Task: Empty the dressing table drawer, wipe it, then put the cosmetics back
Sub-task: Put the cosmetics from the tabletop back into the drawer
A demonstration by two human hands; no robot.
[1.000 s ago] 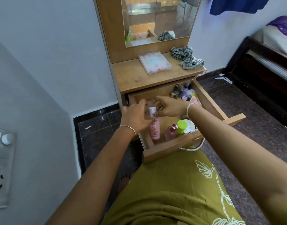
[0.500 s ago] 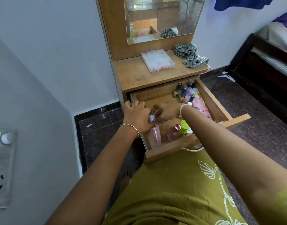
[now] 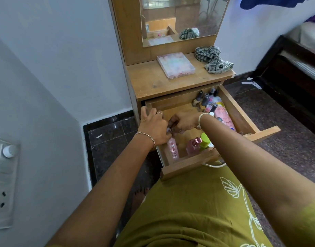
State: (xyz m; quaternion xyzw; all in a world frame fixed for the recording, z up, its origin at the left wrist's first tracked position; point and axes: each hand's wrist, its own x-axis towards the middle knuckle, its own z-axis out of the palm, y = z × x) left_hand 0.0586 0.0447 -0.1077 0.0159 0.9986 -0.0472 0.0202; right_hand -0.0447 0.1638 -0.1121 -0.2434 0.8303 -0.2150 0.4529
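— checking the drawer shot: what has each grip got?

— left grip [image 3: 154, 127] is curled down round the neck of the pink bottle [image 3: 172, 148]. right grip [image 3: 184, 122] is on the other side, fingertips pinched on the bottle's white cap [image 3: 168, 130]. both closed on it.

— why two grips on one small bottle?

— my guess: one steadies the body, the other seats or checks the cap so it won't leak lying down. could equally be a lift-out or a set-down, can't tell which.

— where's the bottle?

— in the drawer [image 3: 188, 168], just below the left grip, along the left wall, base toward the front rim. flat or nearly, hard to say.

— rest of the cosmetics?

— all in the drawer too. just below the right grip: pink perfume bottle [image 3: 193, 146] and a green cap [image 3: 204, 139] beside it. beyond the right grip, back corner: nail polish bottles [image 3: 206, 98] upright in a cluster, probably so they don't roll. pink tube [image 3: 224, 114] lies just past the right wrist.

— stage?

— drawer is loaded. cloth [image 3: 213, 59] sits bunched on the counter [image 3: 153, 82], well beyond both grips, near a clear box [image 3: 176, 65]. either emptying has barely begun or restocking is nearly done, can't tell.

— any text?

— pink tube shows "gluta" and what looks like "xo", both partial. pink bottle's label is too small to read.
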